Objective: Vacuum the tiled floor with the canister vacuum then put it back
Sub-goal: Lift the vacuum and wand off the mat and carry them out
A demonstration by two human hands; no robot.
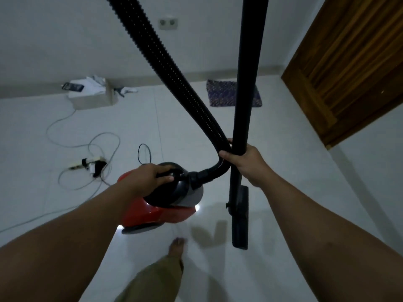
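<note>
Over pale tiled floor [283, 171], carrying stage by the look: left hand [150, 176] curled round canister vacuum [157, 205] handle, right hand [246, 162] clasping wand [244, 83] and hose [174, 73] together, floor head [239, 223] dangling below that grip; next, probably setting down.

Canister vacuums [150, 205]: one
Hoses [165, 62]: one
Wands [246, 88]: one
Boxes [91, 97]: one
Mats [222, 92]: one
Power strips [87, 164]: one
Doors [349, 66]: one
</note>
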